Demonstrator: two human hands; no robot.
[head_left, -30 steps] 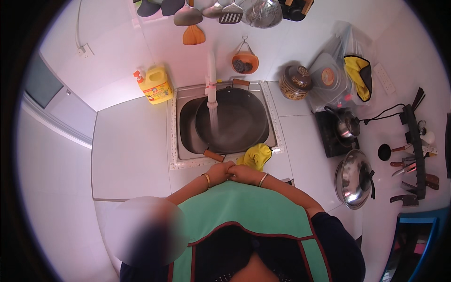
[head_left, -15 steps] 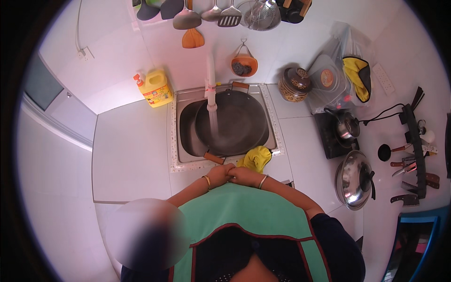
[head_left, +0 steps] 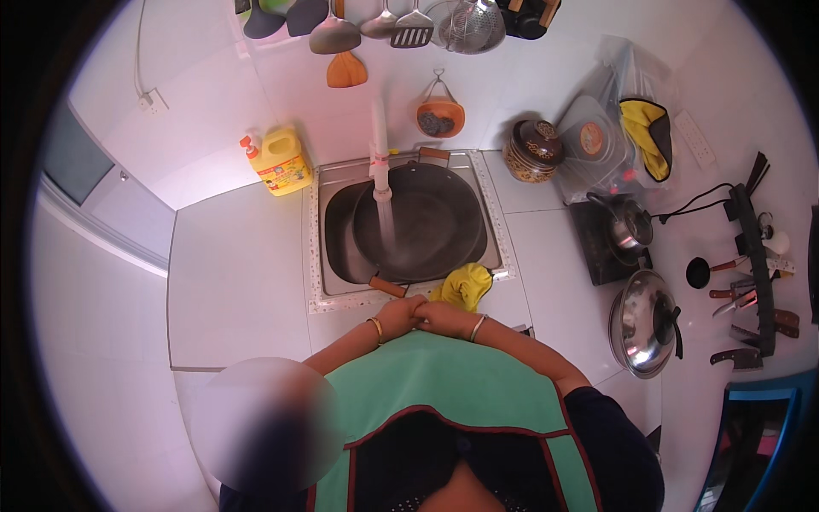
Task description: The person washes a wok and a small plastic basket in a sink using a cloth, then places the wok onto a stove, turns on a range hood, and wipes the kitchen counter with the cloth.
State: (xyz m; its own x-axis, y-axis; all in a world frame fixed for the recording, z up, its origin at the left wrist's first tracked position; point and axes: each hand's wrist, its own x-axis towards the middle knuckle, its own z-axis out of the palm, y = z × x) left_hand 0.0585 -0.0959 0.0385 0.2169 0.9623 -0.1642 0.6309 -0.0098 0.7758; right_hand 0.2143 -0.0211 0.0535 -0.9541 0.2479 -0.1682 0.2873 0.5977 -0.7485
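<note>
Just in front of the green apron, my left hand (head_left: 398, 317) and my right hand (head_left: 449, 319) are clasped together, fingers closed against each other. No object shows in either one. Right beyond them lies a crumpled yellow cloth (head_left: 465, 287) on the sink's near rim. A large dark wok (head_left: 435, 213) with two wooden handles rests in the steel sink (head_left: 339, 243), one handle close to my left hand. Water runs into the wok from the white faucet (head_left: 380, 162).
A yellow soap jug (head_left: 284, 162) stands left of the sink. To the right are a lidded pot (head_left: 535, 152), a saucepan (head_left: 631, 226) on a black cooktop (head_left: 597, 256), and a domed steel lid (head_left: 641, 328). Knives (head_left: 735, 359) hang on the right wall, ladles (head_left: 335, 36) above the sink.
The view has shifted very slightly. My hands stay clasped in the same place, and water still runs into the wok.
</note>
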